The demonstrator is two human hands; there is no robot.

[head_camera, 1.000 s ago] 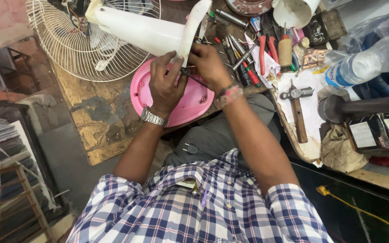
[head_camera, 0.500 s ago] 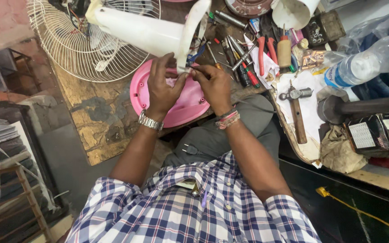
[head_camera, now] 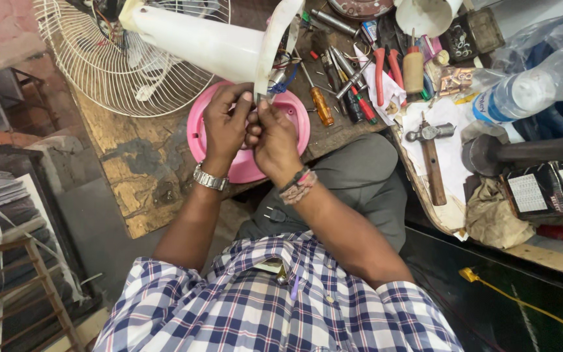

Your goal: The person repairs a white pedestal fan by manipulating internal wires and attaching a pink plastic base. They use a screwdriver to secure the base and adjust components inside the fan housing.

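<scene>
A white plastic fan housing (head_camera: pixel 203 44) lies on its side on the wooden workbench (head_camera: pixel 138 176), its open base facing me with wires (head_camera: pixel 281 72) showing inside. A round pink cover (head_camera: pixel 197 133) rests under it. My left hand (head_camera: pixel 225 127) and my right hand (head_camera: pixel 275 140) are pressed together at the rim of the housing, fingertips pinching a small part or wire end there. What exactly they grip is hidden by the fingers. A metal watch sits on my left wrist, a woven band on my right.
A white wire fan guard (head_camera: pixel 118 72) lies at the back left. Screwdrivers (head_camera: pixel 320 104), red-handled pliers (head_camera: pixel 386 68), a hammer (head_camera: pixel 431 160) and a plastic bottle (head_camera: pixel 529 88) crowd the right side. A wooden rack (head_camera: pixel 21 274) stands lower left.
Both hands have shifted left and closer together under the housing rim, from spread over the pink cover to fingertips meeting at one spot.
</scene>
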